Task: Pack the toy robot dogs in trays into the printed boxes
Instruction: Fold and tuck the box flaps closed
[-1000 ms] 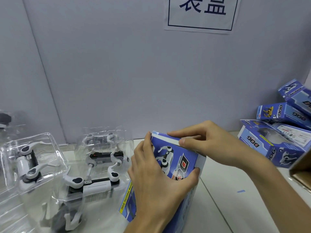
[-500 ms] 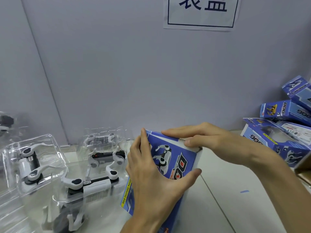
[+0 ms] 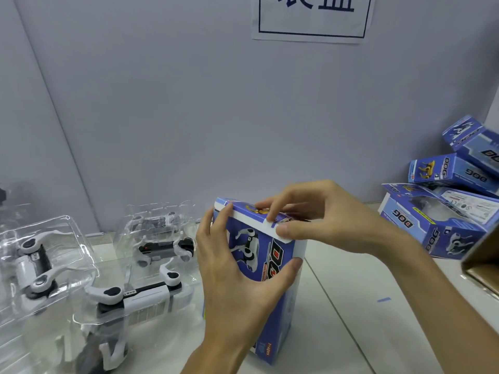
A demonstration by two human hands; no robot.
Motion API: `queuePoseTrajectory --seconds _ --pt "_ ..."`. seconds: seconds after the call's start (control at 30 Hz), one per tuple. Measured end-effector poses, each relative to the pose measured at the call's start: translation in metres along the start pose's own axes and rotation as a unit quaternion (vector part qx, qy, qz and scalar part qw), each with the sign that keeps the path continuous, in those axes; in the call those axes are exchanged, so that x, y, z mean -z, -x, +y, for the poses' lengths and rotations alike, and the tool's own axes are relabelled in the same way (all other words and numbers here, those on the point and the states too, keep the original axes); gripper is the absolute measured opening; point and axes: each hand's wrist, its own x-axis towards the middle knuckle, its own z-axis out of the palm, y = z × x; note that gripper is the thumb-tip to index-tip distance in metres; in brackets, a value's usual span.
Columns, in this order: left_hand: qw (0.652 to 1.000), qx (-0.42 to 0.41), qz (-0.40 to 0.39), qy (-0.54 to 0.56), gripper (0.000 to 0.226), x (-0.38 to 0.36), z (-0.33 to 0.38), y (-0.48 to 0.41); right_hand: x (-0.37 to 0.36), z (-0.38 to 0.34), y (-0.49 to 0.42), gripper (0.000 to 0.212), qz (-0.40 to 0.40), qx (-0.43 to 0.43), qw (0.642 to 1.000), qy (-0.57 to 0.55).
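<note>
Blue printed cardboard box (image 3: pixel 272 255) stands on end on the white table (image 3: pixel 351 314), near and centre, and I have the left hand (image 3: pixel 237 287) clasped across its front face, thumb hooked on the right edge. Just above, the right hand (image 3: pixel 332 220) pinches the white-edged top flap (image 3: pixel 251 215), which lies folded over but seems not yet tucked. I cannot see whether a tray is inside. My worry: pressing off-line would crease the flap or jam its tab outside the wall, and a hard push could tip the tall box. Left of it lie white-and-black toy robot dogs (image 3: pixel 140 295) in clear plastic trays (image 3: pixel 54 228); far right, a heap of matching blue boxes (image 3: pixel 437 220)
</note>
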Motion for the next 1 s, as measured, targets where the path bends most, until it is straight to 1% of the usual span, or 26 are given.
queuePoseTrajectory --seconds 0.13,0.2,0.33,0.4,0.5,0.63,0.7,0.77,0.83,0.93,1.0 --pt "1.000 -0.002 -0.004 -0.017 0.114 0.002 0.000 -0.003 0.000 -0.001 -0.001 0.012 0.063 0.018 0.998 -0.007" --pt "0.998 -0.019 -0.018 -0.055 0.114 0.006 0.001 -0.008 0.002 -0.001 0.000 0.016 0.083 0.017 0.996 -0.010" --pt "0.974 -0.111 -0.052 -0.191 0.105 0.021 0.005 -0.023 0.001 -0.002 -0.002 0.032 0.139 0.019 0.990 -0.024" --pt "0.960 -0.154 -0.095 -0.213 0.100 0.027 0.009 -0.029 -0.002 -0.004 -0.004 0.033 0.149 0.026 0.988 -0.034" --pt "0.944 -0.190 -0.157 -0.218 0.095 0.033 0.018 -0.034 -0.007 -0.007 -0.005 0.033 0.143 0.039 0.988 -0.034" --pt "0.899 -0.221 -0.225 -0.303 0.077 0.044 0.031 -0.039 -0.013 -0.010 -0.007 0.031 0.135 0.051 0.989 -0.041" --pt "0.886 -0.212 -0.256 -0.324 0.070 0.049 0.040 -0.042 -0.016 -0.011 -0.007 0.030 0.121 0.058 0.990 -0.033" --pt "0.883 -0.190 -0.284 -0.321 0.069 0.055 0.045 -0.043 -0.017 -0.014 -0.007 0.029 0.099 0.056 0.993 -0.027" --pt "0.876 -0.195 -0.289 -0.332 0.069 0.060 0.050 -0.044 -0.016 -0.015 -0.005 0.029 0.061 0.051 0.997 -0.024" --pt "0.870 -0.210 -0.273 -0.354 0.069 0.063 0.056 -0.042 -0.016 -0.017 -0.001 0.030 -0.005 0.031 0.999 -0.024" --pt "0.866 -0.218 -0.273 -0.358 0.067 0.064 0.057 -0.040 -0.017 -0.018 0.001 0.031 -0.024 0.019 1.000 0.003"
